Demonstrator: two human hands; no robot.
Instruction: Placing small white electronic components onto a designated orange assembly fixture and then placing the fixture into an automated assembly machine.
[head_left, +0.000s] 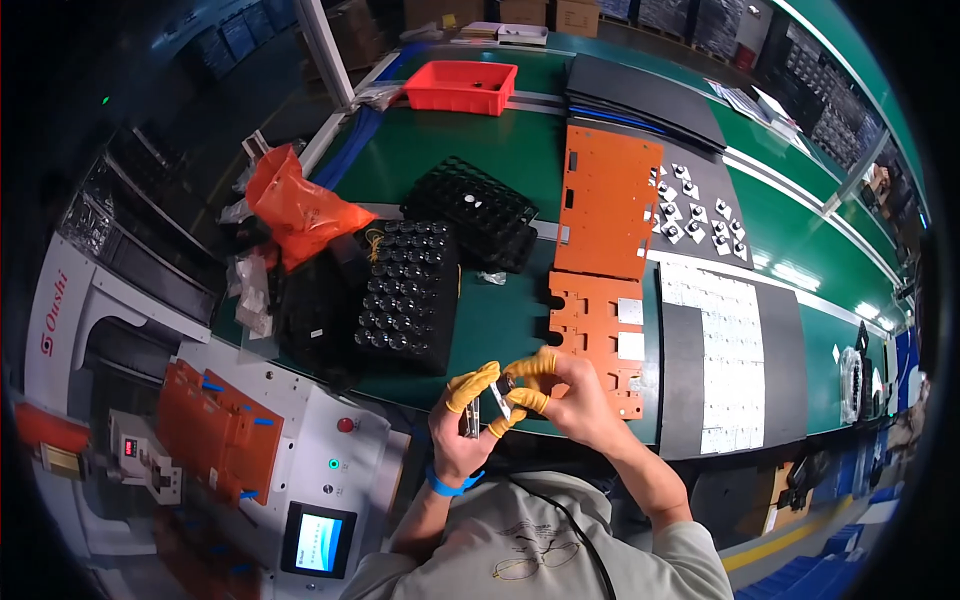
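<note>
My left hand (pixel 459 432), with yellow finger covers and a blue wrist strap, is closed in front of my chest. A narrow silvery metal piece (pixel 472 420) shows in its grip; its exact kind is unclear. Between both hands is a small white board with a dark round part (pixel 504 386), tilted on edge. My right hand (pixel 572 398), also in yellow finger covers, pinches this board from the right side. The fingertips hide much of it. Right behind the hands lies an orange fixture plate (pixel 585 345) with cutouts and white labels.
A black tray of clear round lenses (pixel 405 290) stands left of the orange plate, another black tray (pixel 475 205) behind it. White panels (pixel 730 350) and small boards (pixel 695 215) lie right. Left are a machine with a screen (pixel 318 540), an orange bag (pixel 295 205); a red bin (pixel 460 88) is far.
</note>
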